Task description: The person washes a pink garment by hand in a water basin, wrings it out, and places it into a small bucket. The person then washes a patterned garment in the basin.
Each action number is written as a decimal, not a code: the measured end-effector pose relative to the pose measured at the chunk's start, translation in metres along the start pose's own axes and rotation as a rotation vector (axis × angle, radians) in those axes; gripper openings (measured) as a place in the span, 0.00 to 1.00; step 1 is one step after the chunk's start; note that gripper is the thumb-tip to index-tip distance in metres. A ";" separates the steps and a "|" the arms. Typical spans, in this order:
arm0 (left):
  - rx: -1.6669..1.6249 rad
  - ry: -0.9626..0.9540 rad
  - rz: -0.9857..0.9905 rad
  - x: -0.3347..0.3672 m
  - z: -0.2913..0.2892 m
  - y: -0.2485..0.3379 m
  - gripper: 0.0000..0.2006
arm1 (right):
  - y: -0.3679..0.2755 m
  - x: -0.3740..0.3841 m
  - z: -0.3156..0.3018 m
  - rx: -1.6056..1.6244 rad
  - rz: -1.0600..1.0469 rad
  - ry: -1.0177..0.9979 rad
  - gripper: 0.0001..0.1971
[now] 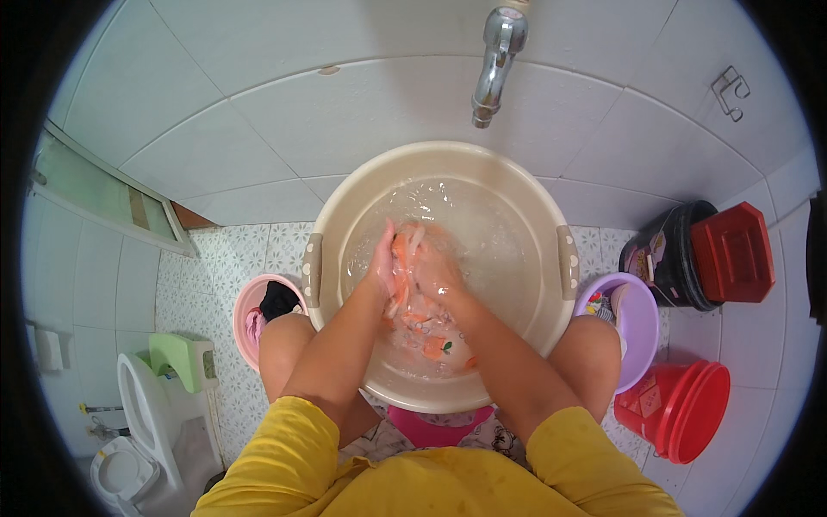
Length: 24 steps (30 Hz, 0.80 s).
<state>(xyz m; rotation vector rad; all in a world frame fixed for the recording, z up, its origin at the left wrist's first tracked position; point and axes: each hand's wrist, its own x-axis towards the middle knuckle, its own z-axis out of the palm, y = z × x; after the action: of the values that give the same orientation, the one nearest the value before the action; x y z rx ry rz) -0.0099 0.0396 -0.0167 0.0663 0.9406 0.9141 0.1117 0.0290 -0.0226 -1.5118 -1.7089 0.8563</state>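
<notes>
A big cream basin (405,164) of water stands in front of me. Both my hands are down in it, left of its middle. A wet, pale garment or cloth (438,346) with orange fruit-like prints and a green leaf is bunched up between them, and its lower part spreads in the water toward me. My left hand (383,263) presses the cloth from the left, thumb side up. Facing it, my right hand (435,269) is closed round the bunched cloth; its fingertips are partly hidden by folds and splashing water. What kind of garment it is, I cannot tell.
A chrome tap (493,73) juts from the wall above the basin. A pink tub (245,302) of clothes stands left; a purple tub (644,345) with clothes stands right. Beyond are black (659,258) and red buckets (680,412). A toilet (146,414) and green stool (177,353) are far left.
</notes>
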 end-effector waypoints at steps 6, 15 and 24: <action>0.114 -0.298 0.151 0.031 -0.044 -0.005 0.25 | -0.059 -0.023 0.010 -0.093 -0.283 0.004 0.14; 0.060 -0.016 -0.107 -0.005 0.039 -0.026 0.14 | 0.007 0.010 -0.018 -0.219 -0.079 0.293 0.14; 1.405 0.540 0.604 -0.012 0.008 0.010 0.18 | 0.020 0.016 -0.036 -0.227 0.183 0.344 0.16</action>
<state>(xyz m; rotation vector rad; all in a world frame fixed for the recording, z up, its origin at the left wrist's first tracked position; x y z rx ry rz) -0.0135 0.0396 0.0004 1.4134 1.9867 0.6335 0.1516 0.0481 -0.0185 -1.8681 -1.4670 0.4633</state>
